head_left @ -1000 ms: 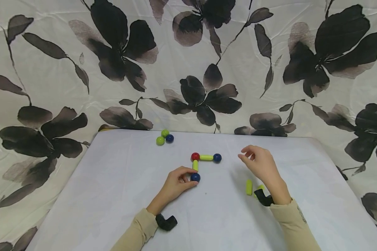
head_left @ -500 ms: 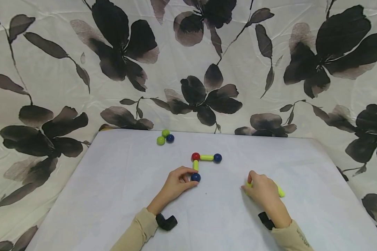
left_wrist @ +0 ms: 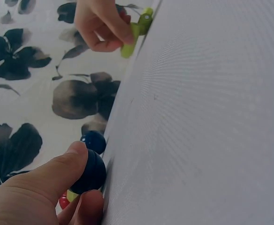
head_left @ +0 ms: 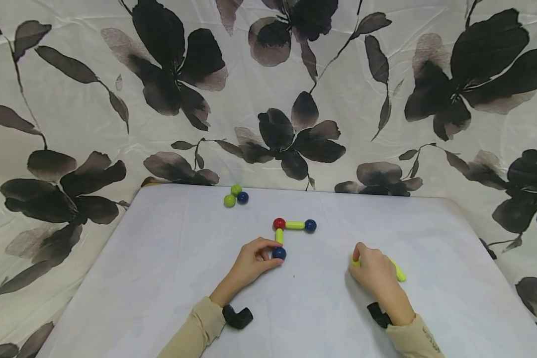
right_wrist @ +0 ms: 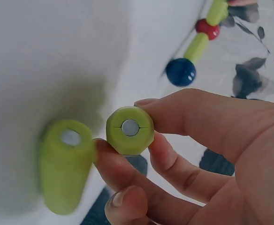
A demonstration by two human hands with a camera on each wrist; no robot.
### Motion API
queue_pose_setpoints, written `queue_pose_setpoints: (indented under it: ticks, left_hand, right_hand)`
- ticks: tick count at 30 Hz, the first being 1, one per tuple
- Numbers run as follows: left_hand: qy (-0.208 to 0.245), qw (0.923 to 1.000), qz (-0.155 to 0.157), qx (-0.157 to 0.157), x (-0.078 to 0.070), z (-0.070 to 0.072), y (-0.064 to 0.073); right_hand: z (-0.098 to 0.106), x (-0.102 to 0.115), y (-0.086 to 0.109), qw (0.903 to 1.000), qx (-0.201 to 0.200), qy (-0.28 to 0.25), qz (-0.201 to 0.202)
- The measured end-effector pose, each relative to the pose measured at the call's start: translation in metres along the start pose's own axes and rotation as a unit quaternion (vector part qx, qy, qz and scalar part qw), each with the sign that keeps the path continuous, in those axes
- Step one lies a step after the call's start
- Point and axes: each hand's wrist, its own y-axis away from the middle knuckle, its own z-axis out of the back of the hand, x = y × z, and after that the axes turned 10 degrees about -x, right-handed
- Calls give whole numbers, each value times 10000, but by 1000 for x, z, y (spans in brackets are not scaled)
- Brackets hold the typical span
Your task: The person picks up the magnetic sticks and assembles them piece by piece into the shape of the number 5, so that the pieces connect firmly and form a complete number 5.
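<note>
My left hand (head_left: 247,263) holds a blue ball (head_left: 279,253) between thumb and fingers. The ball is the near end of an L-shaped piece: a yellow-green magnetic rod (head_left: 279,235) runs from it to a red ball (head_left: 279,223). From there a second rod (head_left: 295,225) leads right to another blue ball (head_left: 311,226). At the right, my right hand (head_left: 375,271) pinches a loose yellow-green magnetic rod (right_wrist: 130,114) between thumb and fingers, its silver end facing the right wrist camera. Another loose rod (right_wrist: 64,176) lies beside it, partly hidden by the hand in the head view.
Two green balls (head_left: 229,201) and a blue ball (head_left: 242,198) sit together near the far edge of the white table (head_left: 161,258). Behind that edge hangs a floral cloth (head_left: 232,99). Black straps with camera mounts (head_left: 238,318) are on both wrists.
My right hand has come down toward the near side, onto the loose rods, and now pinches one of them. The left hand stays on the blue ball.
</note>
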Motion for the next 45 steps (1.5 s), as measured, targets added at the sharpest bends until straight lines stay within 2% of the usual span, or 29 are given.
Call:
queue_pose_setpoints:
  ticks: [7,16,20,24,29,32,35,41,43,45]
  left_hand:
    - [-87,9991,412,36,-3,0,0]
    - [-103,9991,404,40,-4,0,-1]
    - [-96,9994,346,33,-5,0,0]
    - [-104,9994,335,45,-4,0,0]
    - [-75,9995,295,47,-5,1,0]
    - [-37,9996,283,46,-6,1,0]
    - [-60,9996,282,48,-6,0,0]
    - [-145,9995,259,66,-6,0,-1]
    - [-155,9995,275,71,-6,0,0]
    - [-174,9994,278,74,-6,0,0]
  right_hand:
    - [15,7,-10,9999,11,-107,-104]
    - [39,20,-26,9989,-103,-420,-176]
    - [48,28,-35,9952,-388,-890,-140]
    - [53,36,-43,9839,-721,-1637,-42]
    - [49,43,-51,9617,-1005,-2543,176]
    - [42,45,-55,9452,-965,-3102,339]
    - [30,45,-58,9190,-735,-3849,425]
    - [-1,43,-61,8548,-95,-5169,443]
    - [-11,42,-61,8391,154,-5423,408]
    - [-22,40,-62,8301,431,-5548,356]
